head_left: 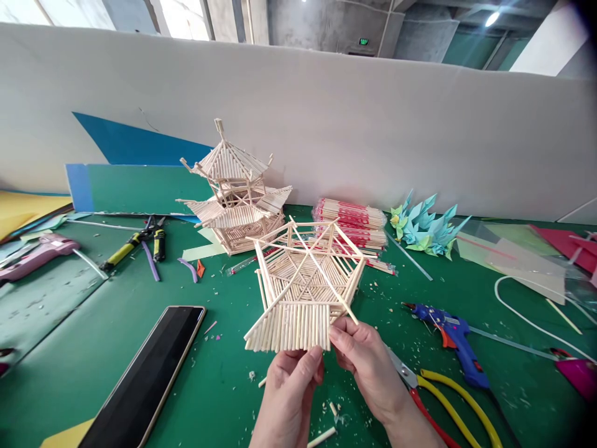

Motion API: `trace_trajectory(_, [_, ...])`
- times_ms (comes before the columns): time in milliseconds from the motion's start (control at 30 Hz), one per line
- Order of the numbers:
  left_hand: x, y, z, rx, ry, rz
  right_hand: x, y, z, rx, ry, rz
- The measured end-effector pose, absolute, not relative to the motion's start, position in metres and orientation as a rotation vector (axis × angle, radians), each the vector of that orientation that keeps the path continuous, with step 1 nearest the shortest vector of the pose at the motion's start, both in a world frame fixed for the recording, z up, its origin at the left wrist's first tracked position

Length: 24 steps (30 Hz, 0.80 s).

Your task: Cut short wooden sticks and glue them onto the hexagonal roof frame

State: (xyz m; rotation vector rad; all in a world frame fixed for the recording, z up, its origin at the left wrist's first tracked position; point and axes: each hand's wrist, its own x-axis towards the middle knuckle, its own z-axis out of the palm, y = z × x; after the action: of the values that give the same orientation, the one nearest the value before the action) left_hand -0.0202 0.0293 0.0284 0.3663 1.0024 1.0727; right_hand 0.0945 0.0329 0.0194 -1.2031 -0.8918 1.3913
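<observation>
Left hand [295, 381] and right hand [361, 351], head view: both are closed in a pinch at the near edge of a hexagonal stick frame [284, 302]. The left thumb lies along the lower edge of a slatted panel [290, 328], its fingers curled beneath; the right thumb and fingers nip the panel's right end. Whether the right hand also has a separate slat between its fingertips cannot be told. The frame stands at mid-table, directly before the person; whether its base bears on the green table [209, 386] is hidden.

Done, as far as shown: a floor [305, 283] of sticks in a web-like pattern, uprights, an upper rim, two long crossing sticks [308, 251], and most of one sloping panel. Lacking: slats in the narrow wedge between the panel's right end and the nearer long stick, and along the other sides, where the rim is bare. By this measure the work appears at an early stage of its slatting.

Behind, left, stands a tiered stick pavilion [233, 214] with slatted roofs; bundled sticks [349, 218] lie to its right. Near the right hand are a blue glue gun [450, 333] and red-and-yellow-handled cutters [448, 398]; cut stick pieces [321, 437] lie below.
</observation>
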Motion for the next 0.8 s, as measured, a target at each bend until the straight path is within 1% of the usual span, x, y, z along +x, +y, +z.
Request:
trace_trajectory(567, [-0.0184, 0.0292, 0.0349, 0.374, 1.022, 1.084, 0.0942, 0.0328, 0.0246, -1.234, -0.89, 1.358])
trace_trajectory(800, [-0.0189, 0.0292, 0.0287, 0.382, 1.02, 1.084, 0.0922, 0.0319, 0.0227, -1.211, -0.87, 1.394])
